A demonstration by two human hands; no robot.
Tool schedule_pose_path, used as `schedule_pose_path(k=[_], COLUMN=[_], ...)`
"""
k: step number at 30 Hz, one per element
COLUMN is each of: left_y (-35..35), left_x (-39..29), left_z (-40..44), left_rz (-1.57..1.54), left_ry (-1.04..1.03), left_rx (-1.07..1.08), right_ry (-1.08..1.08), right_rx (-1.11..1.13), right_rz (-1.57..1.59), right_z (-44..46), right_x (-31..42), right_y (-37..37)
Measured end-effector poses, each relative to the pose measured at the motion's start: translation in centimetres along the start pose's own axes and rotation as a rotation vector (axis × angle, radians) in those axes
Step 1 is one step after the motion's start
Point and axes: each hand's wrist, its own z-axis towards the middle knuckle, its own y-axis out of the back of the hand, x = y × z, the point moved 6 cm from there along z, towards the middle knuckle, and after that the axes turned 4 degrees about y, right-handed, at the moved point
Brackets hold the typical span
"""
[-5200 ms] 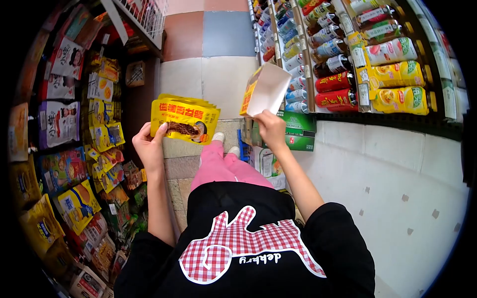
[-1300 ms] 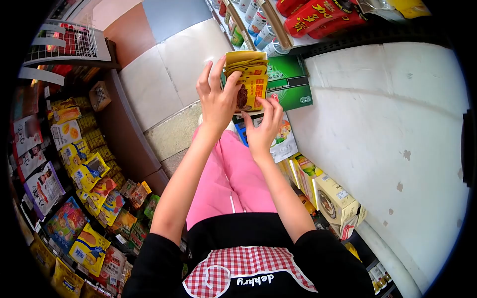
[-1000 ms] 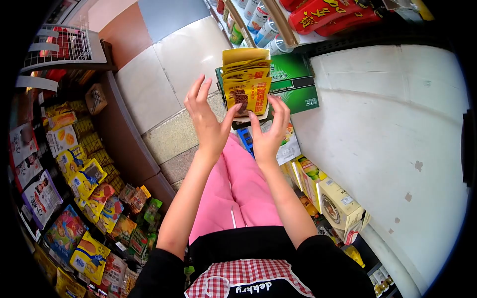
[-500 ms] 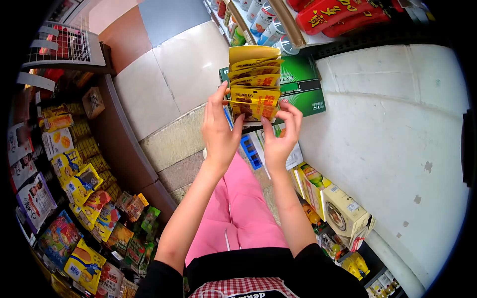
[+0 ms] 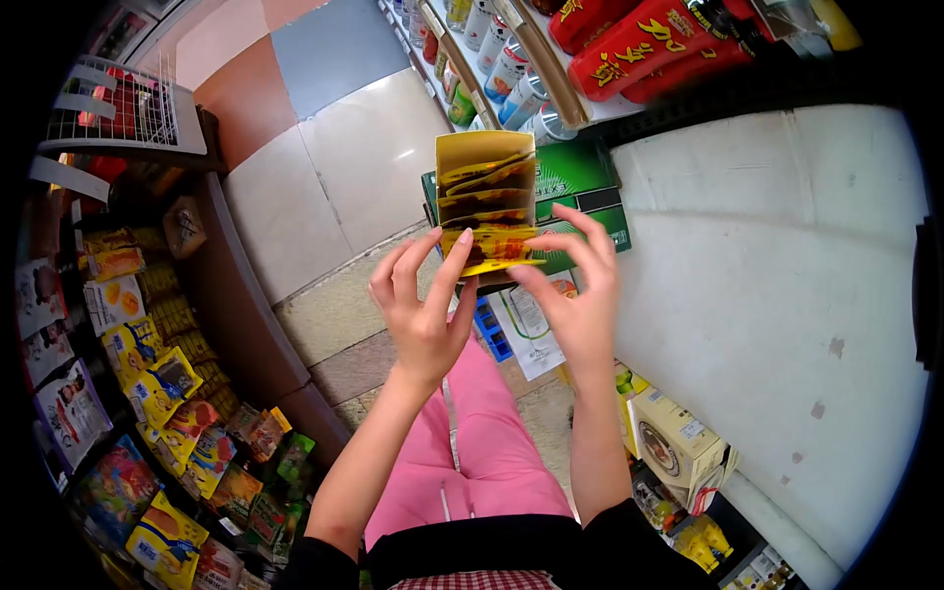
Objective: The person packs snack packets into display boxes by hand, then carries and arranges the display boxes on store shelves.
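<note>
Yellow packets [image 5: 500, 246] in box [image 5: 484, 147], between left hand [image 5: 423, 320] and right hand [image 5: 582, 305] fingers.

The packs [image 5: 487, 252] are yellow with red marks. The pants [image 5: 482, 433] are pink. The crate [image 5: 580, 169] is green. The apron [image 5: 477, 580] has red and white checks.

Green cartons [image 5: 578, 169] stood beyond a white printed sheet [image 5: 531, 329]. Red bottles [image 5: 644, 47] lay on a shelf, a wire basket [image 5: 123, 106] opposite, snack packets [image 5: 165, 388] below it.
</note>
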Motion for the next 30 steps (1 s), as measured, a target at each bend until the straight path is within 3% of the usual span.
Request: schedule_pose_path(k=[3, 17, 23, 27, 30], left_y=[0.0, 0.3, 0.1, 0.0, -0.1], left_x=[-0.3, -1.0, -0.7, -0.7, -0.6], left_z=[0.7, 1.6, 1.2, 1.3, 1.5], left_rz=[-0.045, -0.044, -0.057, -0.072, -0.075], left_ry=[-0.008, -0.017, 0.007, 0.016, 0.023], left_rx=[0.021, 0.195, 0.219, 0.220, 0.206], right_ry=[0.057, 0.409, 0.452, 0.308, 0.401], right_rx=[-0.112, 0.048, 0.143, 0.132, 0.154], right_rz=[0.191, -0.217, -0.169, -0.072, -0.162], right_z=[1.7, 9.2, 10.3, 11.6, 11.9], right_x=[1.1, 3.1, 3.2, 2.0, 2.3], right_y=[1.6, -0.5, -1.3, -1.0, -1.9])
